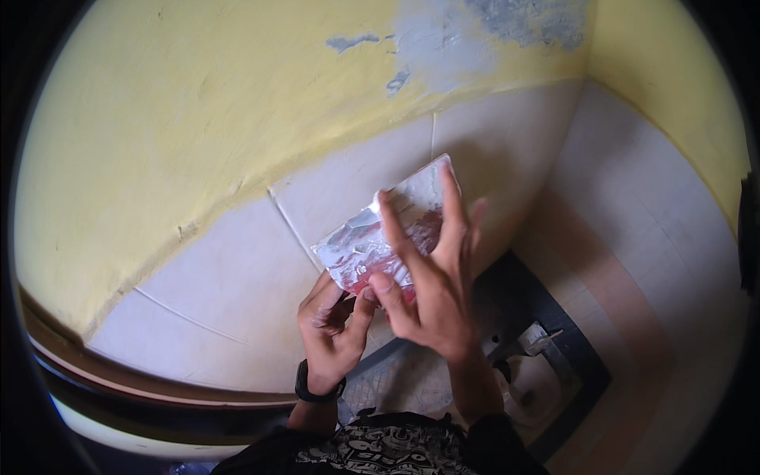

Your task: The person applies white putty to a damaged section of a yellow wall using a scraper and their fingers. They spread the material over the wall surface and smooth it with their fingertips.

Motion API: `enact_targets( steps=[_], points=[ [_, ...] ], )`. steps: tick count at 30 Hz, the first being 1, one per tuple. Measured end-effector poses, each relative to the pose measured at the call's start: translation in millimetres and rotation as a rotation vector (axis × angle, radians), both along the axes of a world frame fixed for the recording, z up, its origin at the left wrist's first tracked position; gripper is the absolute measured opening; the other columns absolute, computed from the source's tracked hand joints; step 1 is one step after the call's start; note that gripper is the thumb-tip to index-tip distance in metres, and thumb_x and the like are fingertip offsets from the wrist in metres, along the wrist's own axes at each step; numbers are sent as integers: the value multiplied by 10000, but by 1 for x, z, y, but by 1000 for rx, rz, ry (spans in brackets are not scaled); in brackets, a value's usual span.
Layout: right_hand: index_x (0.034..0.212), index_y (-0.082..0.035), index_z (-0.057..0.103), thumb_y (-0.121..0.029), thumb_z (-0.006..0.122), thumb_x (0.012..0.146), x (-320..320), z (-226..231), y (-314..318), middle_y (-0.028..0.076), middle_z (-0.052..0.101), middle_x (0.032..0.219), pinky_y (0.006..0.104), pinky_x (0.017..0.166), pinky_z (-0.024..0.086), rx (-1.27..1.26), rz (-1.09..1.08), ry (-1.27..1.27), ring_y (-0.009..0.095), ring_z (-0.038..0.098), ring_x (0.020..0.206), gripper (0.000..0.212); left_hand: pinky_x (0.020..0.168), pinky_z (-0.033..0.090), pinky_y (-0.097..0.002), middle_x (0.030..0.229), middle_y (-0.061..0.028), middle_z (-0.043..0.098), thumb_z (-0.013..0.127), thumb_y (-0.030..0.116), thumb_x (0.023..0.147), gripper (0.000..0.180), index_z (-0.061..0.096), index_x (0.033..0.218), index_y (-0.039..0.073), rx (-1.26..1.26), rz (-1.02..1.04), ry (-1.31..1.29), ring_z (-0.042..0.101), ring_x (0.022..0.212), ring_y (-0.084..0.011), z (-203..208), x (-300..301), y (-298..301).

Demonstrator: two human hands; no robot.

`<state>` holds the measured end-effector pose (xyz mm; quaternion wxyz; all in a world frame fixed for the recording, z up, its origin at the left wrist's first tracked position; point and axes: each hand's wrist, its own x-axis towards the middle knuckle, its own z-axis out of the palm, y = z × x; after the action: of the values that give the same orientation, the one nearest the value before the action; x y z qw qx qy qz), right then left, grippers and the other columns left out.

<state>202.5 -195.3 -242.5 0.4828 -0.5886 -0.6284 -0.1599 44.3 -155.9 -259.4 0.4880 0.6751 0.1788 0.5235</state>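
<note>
A flat scraper (372, 247), its face red and thickly smeared with white paste, tilts in front of the tiled wall. My left hand (331, 336), a black band on its wrist, grips the scraper's lower edge between thumb and fingers. Over the scraper's face, my right hand (435, 297) is open with its fingers stretched out and apart. Its index fingertip is at a white dab on the upper edge, and its thumb lies by the lower red part, close to my left thumb. White residue marks my left fingers.
The yellow wall (182, 95) has grey-white patches (443, 47) near the top. White tiles (206, 277) cover its lower part. Below right, a dark-edged surface (582, 376) carries a pale round object (534, 388). A dark curved rim (158, 408) runs along the lower left.
</note>
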Motion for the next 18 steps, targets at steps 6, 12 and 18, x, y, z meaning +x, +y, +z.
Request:
enact_targets(
  steps=[6,12,18],
  points=[
    [1401,-79,632,-410,296,1067,50,23,17,242,219,1655,532,1215,223,444,683,606,394,210,1542,578,742,523,-249,1006,-59,672,662,103,1014,190,678,1111,-60,23,185,148,622,868,-107,3,8,7],
    [1484,-130,553,-433,298,1081,144,84,90,221,182,1645,539,1219,216,453,203,242,444,275,1500,565,723,554,-273,908,-68,711,662,127,1016,200,687,1106,-50,28,218,116,655,803,-111,-6,-7,6],
    [1478,-292,571,-443,394,1060,197,98,116,208,229,1627,557,1171,250,425,26,-241,446,379,1345,479,799,572,-305,977,-86,708,671,84,1001,182,685,1100,-68,-66,168,91,674,878,-141,-10,-6,-7]
  ],
)
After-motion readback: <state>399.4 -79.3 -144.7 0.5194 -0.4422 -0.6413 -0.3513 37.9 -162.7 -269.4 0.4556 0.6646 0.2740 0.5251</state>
